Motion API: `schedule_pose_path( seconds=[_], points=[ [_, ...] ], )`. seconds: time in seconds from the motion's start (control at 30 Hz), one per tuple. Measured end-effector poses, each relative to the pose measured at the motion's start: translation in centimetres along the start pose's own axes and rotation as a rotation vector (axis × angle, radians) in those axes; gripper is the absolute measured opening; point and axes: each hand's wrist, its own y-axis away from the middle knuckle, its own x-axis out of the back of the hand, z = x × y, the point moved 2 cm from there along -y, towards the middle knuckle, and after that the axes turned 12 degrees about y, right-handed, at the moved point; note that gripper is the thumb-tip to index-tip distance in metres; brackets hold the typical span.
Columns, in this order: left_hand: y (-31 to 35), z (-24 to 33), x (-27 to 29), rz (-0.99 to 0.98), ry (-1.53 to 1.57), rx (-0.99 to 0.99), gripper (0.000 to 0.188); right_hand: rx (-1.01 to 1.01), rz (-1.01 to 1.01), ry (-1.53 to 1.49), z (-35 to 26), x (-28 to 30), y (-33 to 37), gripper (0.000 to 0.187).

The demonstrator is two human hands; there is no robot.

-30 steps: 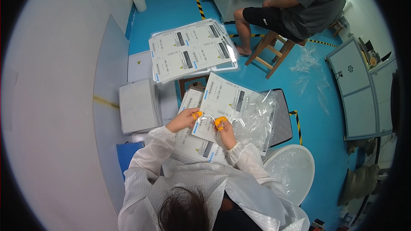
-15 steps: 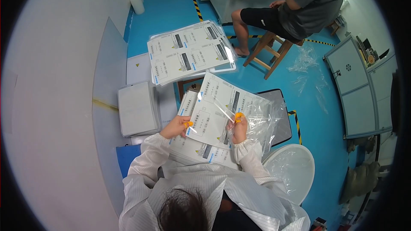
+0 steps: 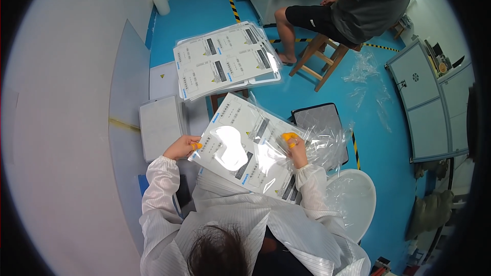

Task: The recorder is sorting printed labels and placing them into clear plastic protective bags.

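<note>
A glossy white printed label sheet (image 3: 240, 130) with several label panels lies tilted before me, bright glare across it. My left hand (image 3: 181, 148), a yellow cover on a fingertip, pinches the sheet's left corner. At the right side of the sheet my right hand (image 3: 296, 151), with yellow fingertip covers, is closed on clear plastic film (image 3: 330, 145). That film bunches up to the right of the hand and partly overlies the sheet. Beneath the held sheet lies a stack of sheets (image 3: 217, 183), mostly hidden.
Ahead lies a larger pile of printed sheets (image 3: 204, 79). At left is a stack of plain pale sheets (image 3: 159, 128) beside a leaning panel (image 3: 125, 122). A round white bin (image 3: 360, 199) and a grey black-edged case (image 3: 319, 115) stand right. Someone sits on a wooden stool (image 3: 319, 64).
The held sheet has turned and come lower, showing strong glare. My left hand has moved left and my right hand slightly right, so they are farther apart.
</note>
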Motion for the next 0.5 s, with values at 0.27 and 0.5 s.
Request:
schedule_pose_path(
  seconds=[0.27, 0.5],
  points=[
    [1.2, -3.2, -0.6, 0.156, 0.597, -0.083, 0.035, 0.089, 0.179, 0.139, 0.4, -0.8, -1.0, 0.013],
    [0.7, -4.2, 0.2, 0.129, 0.528, -0.056, 0.033, -0.023, 0.217, -0.103, 0.0, -0.7, -0.8, 0.015]
  ],
)
